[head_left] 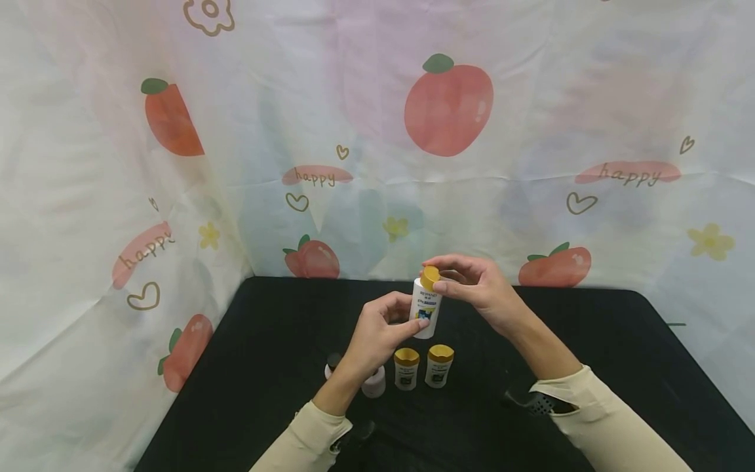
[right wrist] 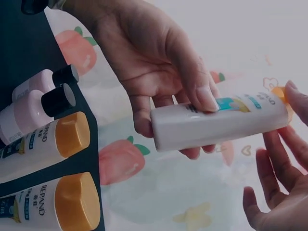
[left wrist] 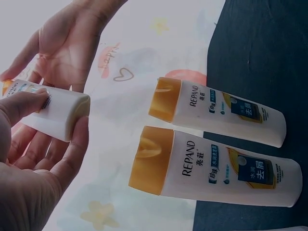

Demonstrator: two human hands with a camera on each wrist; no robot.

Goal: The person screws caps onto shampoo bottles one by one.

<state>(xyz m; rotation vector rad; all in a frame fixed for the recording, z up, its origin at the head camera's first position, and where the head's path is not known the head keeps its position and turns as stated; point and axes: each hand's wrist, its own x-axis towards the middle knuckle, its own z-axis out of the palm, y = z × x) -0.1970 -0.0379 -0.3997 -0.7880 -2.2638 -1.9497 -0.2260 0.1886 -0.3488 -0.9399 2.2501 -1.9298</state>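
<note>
A white shampoo bottle (head_left: 425, 311) with a yellow cap is held up over the far half of the table, tilted slightly. My left hand (head_left: 377, 331) grips its body, thumb across the front label and fingers behind, as the right wrist view also shows. At the yellow cap (right wrist: 280, 98), my right hand (head_left: 480, 288) pinches with thumb and fingertips. Two matching shampoo bottles, one (left wrist: 231, 166) nearer the left wrist camera and another (left wrist: 226, 110) beside it, stand on the table below the hands. The cap is on the held bottle.
Left of the standing shampoo bottles are two pale pink bottles with black caps, one (right wrist: 26, 113) in front of the other (right wrist: 41, 83); my left arm partly covers them in the head view. A black cloth (head_left: 236, 393) covers the table. Printed curtains (head_left: 366, 118) hang behind and at the left.
</note>
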